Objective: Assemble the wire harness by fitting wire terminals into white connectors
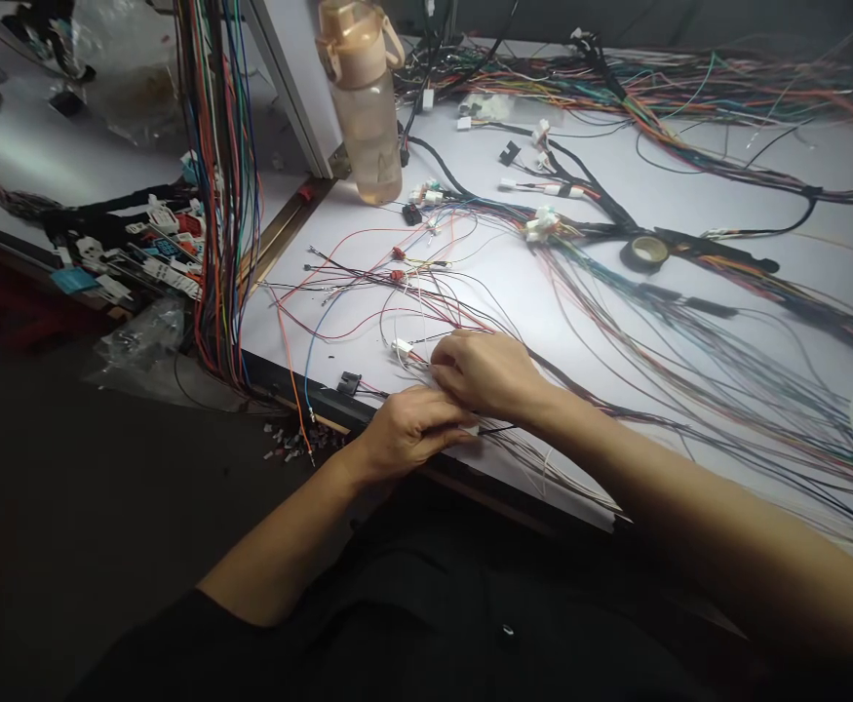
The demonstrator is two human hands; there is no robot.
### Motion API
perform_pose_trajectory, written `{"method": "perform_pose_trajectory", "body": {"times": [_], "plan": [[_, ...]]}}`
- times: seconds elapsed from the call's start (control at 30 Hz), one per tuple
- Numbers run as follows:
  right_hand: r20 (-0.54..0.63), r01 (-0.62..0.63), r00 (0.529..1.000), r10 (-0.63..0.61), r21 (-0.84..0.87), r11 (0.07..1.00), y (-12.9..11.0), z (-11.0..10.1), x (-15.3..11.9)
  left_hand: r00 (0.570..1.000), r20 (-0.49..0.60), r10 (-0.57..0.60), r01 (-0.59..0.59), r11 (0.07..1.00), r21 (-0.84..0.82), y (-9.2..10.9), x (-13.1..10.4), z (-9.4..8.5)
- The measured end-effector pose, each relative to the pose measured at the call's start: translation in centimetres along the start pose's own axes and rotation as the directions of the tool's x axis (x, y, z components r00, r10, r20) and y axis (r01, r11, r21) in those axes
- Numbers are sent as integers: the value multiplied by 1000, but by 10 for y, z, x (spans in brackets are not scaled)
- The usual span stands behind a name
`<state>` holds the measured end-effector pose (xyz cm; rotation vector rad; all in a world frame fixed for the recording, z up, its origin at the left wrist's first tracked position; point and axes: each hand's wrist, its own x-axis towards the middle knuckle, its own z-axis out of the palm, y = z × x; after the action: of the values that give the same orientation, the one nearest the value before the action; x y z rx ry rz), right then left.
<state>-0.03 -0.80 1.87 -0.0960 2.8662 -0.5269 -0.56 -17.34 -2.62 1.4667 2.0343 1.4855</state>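
Near the front edge of the white table (280, 327), my left hand (415, 429) is closed round a small white connector (472, 429), of which only a part shows between the fingers. My right hand (488, 370) touches it from above, with its fingers pinched; what they hold is hidden. A white connector with wires (401, 347) lies just beyond my right fingertips. To the left of my hands is a black connector (349, 383) on thin wires. Loose wires with two red connectors (398, 254) spread out behind my hands.
A water bottle (371, 117) stands at the back left. A roll of tape (645, 253) lies beside a black-wrapped harness (601, 200). A thick wire bundle (221, 195) hangs at the left edge. Long wires run across the right side.
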Motion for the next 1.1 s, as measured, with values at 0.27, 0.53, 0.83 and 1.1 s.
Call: {"method": "perform_pose_trajectory", "body": {"times": [0.27, 0.53, 0.83, 1.1], "plan": [[18, -128, 992, 126, 104, 986, 15, -2, 1, 1000, -11, 4, -4, 999, -32, 0, 0, 1], [-85, -65, 990, 112, 431, 900, 41, -14, -21, 999, -37, -3, 1, 998, -60, 2, 1, 0], [47, -26, 999, -16, 774, 632, 38, -12, -62, 974, -189, -126, 86, 975, -207, 3, 0, -8], [-37, 12, 999, 17, 676, 737, 33, -6, -65, 975, -197, -103, 57, 972, -227, 1, -1, -8]]}}
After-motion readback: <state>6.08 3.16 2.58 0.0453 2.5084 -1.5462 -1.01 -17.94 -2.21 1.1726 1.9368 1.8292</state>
